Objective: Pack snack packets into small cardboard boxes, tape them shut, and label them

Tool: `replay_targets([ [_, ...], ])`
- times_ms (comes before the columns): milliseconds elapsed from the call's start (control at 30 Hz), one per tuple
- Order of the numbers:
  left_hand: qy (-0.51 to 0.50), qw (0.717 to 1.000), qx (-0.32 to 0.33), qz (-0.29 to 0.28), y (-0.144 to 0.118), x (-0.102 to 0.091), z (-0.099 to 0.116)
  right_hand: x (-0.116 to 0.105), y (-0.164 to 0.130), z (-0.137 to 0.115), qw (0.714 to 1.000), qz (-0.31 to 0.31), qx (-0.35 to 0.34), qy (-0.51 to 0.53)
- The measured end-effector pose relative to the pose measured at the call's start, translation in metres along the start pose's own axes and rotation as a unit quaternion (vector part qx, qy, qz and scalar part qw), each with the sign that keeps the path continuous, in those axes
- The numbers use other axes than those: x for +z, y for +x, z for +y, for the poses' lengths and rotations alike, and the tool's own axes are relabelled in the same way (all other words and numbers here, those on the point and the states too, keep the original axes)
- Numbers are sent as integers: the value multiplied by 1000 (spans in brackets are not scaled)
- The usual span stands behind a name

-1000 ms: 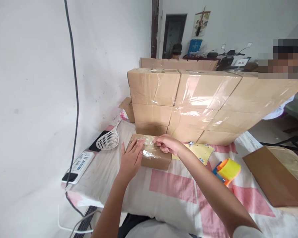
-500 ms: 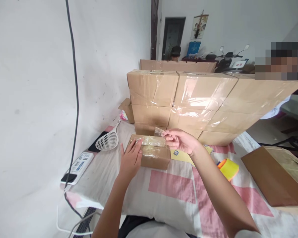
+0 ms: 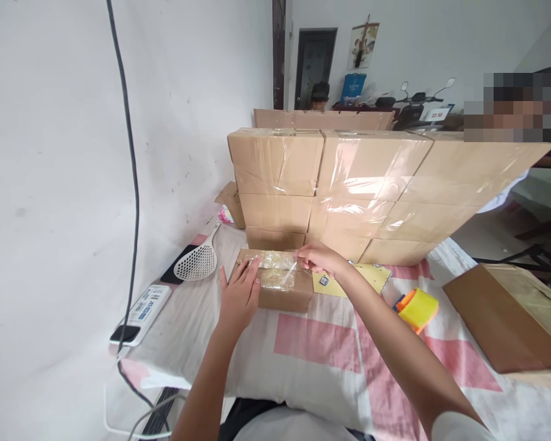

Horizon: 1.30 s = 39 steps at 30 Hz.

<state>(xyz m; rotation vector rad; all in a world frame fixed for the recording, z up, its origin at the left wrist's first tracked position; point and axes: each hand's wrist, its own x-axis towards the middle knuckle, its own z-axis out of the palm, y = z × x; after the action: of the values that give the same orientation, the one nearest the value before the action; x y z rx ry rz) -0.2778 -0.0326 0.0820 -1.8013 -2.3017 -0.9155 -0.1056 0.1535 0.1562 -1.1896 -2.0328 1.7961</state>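
Observation:
A small cardboard box (image 3: pixel 282 299) lies on the cloth in front of me, with shiny clear packing tape (image 3: pixel 279 261) across its top. My left hand (image 3: pixel 239 294) rests flat on the left end of the box top, fingers stretched out. At the right end, my right hand (image 3: pixel 322 258) pinches a strip of the clear tape low over the top edge. The fingertips partly cover the strip, so I cannot tell how much of it touches the cardboard.
Behind the box stands a wall of taped cartons (image 3: pixel 358 171). A white slotted skimmer (image 3: pixel 197 262) and a white scale-like device (image 3: pixel 144 309) lie left. Right are a yellow sheet (image 3: pixel 371 277), a yellow-orange object (image 3: pixel 417 308) and a larger carton (image 3: pixel 505 318). A person (image 3: pixel 517 113) is beyond.
My right hand has come down with the tape strip, from above the box to its right top edge. My left hand stays on the box. The view has shifted slightly.

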Motion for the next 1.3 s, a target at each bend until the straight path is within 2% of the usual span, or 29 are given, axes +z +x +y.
replay_targets([
  [167,-3,1000,-3,-1,0,1,0,1,1,0,995,44,-18,-83],
  [300,1,1000,-4,4,0,2,0,4,2,-2,983,72,-46,-160],
  [433,8,1000,-4,7,0,2,0,8,2,-3,969,95,-42,-224],
  [600,6,1000,-5,7,1,2,1,15,-4,-10,929,153,-43,-334],
  [733,4,1000,-5,8,2,2,1,31,-8,-19,894,171,-11,-413],
  [867,1,1000,-10,8,1,2,1,42,-11,-27,875,188,14,-445],
  [967,3,1000,-12,10,0,2,1,38,-19,-28,858,225,39,-461],
  [1000,4,1000,-12,11,-1,2,1,35,-24,-25,848,243,21,-470],
  [1067,5,1000,-11,15,-2,3,1,34,-34,-11,829,243,-91,-496],
  [1133,1,1000,-11,19,-2,4,1,39,-47,11,803,176,-242,-515],
  [1167,-1,1000,-11,21,-2,4,1,45,-54,23,795,129,-288,-519],
  [1233,-7,1000,-13,20,-2,5,0,58,-69,44,793,91,-321,-510],
  [1300,-13,1000,-12,14,-2,4,-1,68,-84,54,800,81,-329,-495],
])
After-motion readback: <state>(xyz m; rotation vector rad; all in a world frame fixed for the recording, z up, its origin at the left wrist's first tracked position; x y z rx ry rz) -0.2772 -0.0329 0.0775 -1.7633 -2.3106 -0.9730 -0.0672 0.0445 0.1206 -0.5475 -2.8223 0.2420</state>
